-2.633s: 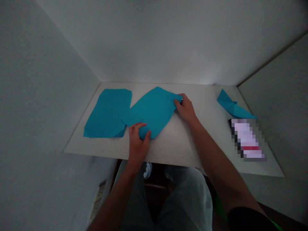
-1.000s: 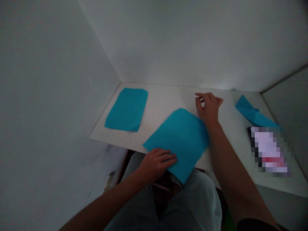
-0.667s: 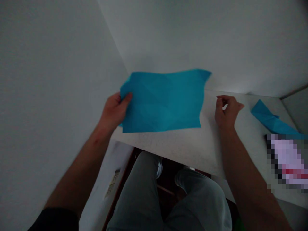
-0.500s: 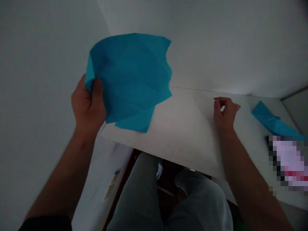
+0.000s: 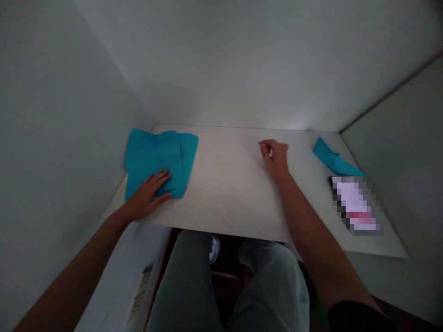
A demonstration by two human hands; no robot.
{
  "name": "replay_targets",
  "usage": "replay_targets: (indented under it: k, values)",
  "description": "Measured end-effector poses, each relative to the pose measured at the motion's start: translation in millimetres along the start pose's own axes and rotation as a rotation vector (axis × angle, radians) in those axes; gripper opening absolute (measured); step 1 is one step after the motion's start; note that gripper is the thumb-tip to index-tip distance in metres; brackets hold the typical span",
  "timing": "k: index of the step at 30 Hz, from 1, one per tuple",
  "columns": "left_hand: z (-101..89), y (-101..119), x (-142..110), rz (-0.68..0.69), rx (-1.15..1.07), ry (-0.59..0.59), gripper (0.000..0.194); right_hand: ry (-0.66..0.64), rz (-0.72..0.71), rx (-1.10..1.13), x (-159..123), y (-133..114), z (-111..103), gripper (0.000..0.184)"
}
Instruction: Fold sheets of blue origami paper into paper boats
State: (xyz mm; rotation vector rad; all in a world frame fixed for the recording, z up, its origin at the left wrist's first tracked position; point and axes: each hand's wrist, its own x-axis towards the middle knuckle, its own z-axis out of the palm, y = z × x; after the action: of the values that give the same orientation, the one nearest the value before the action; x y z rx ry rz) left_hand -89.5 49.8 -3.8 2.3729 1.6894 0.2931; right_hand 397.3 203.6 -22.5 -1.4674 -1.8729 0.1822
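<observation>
My left hand (image 5: 149,196) rests palm down with fingers spread on the lower right part of a creased blue paper sheet (image 5: 148,154). More blue paper shows along its right side; whether it is a second sheet or a fold, I cannot tell. Both lie at the left end of the white desk (image 5: 221,184). My right hand (image 5: 276,159) is over the right half of the desk, thumb and fingertips pinched into a ring. Anything between those fingertips is too small to make out.
A folded strip of blue paper (image 5: 334,159) lies at the right back. In front of it is a pixelated flat object with a dark edge (image 5: 356,203). White walls (image 5: 221,64) close in the back and left. My legs (image 5: 194,281) are below the front edge.
My left hand has brought the raised blue sheet down onto the desk's left end and opened flat on it. The right hand keeps its pinched shape. The camera view has shifted.
</observation>
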Motion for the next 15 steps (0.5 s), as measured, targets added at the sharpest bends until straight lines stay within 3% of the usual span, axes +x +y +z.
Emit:
replay_targets:
  k: [3,5,7,9,12,15]
  values:
    - [-10.0,12.3,26.9,0.055,-0.126,0.135,0.05,-0.112,-0.016,-0.03,1.2,-1.0,3.0,0.035]
    - [-13.6,49.3,59.7,0.052,-0.145,0.281,0.034,-0.175,-0.04,-0.015,2.7,0.5,5.9,0.031]
    - [-10.6,109.1,99.1,0.201,-0.206,0.342,0.029,-0.216,-0.067,0.022,3.7,1.4,7.8,0.026]
    - [1.0,183.1,141.3,0.362,-0.282,0.285,0.031,-0.24,-0.086,0.053,4.1,0.6,8.6,0.02]
    - [32.5,294.7,204.8,0.598,-0.242,0.124,0.034,-0.269,-0.102,0.058,5.2,-1.4,9.7,0.011]
    - [70.9,379.9,262.0,0.756,-0.109,-0.063,0.054,-0.275,-0.093,0.041,6.3,-0.3,12.5,0.015]
